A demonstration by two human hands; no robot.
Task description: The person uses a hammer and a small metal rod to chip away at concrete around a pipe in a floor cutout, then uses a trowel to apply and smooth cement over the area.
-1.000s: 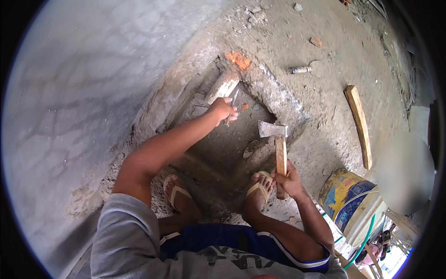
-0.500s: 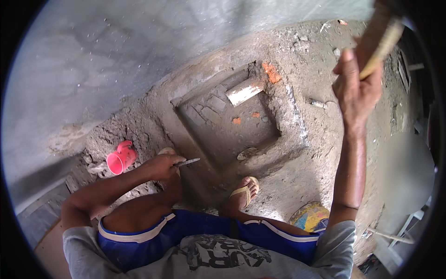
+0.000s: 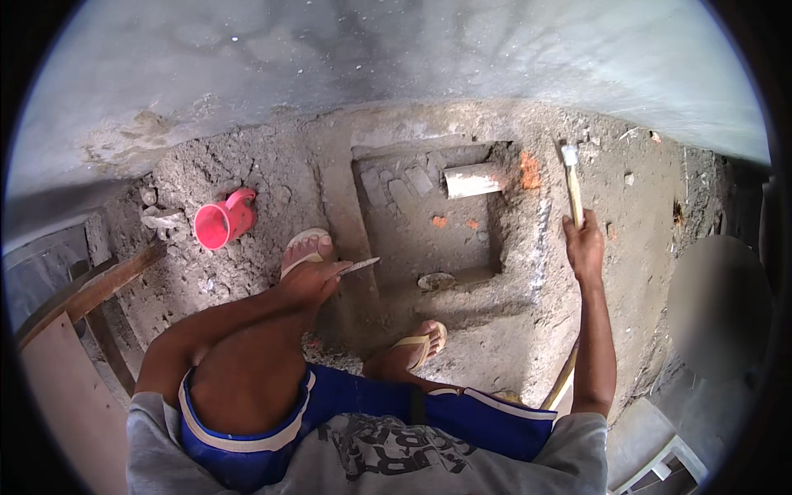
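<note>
In the head view, the left hand point(image 3: 309, 282) is closed around a pointed metal tool point(image 3: 360, 265), which lies out over the near-left rim of a square pit point(image 3: 412, 243), just beside the sandalled left foot point(image 3: 307, 249). The right hand point(image 3: 586, 247) grips the wooden handle of a hatchet point(image 3: 575, 190), held to the right of the pit with its metal head pointing toward the grey wall point(image 3: 355, 58). A whitish pipe point(image 3: 472, 181) juts into the pit's far right corner, near orange rubble point(image 3: 530, 170), while a pink mug point(image 3: 239, 216) lies tipped on the rough ground at left.
</note>
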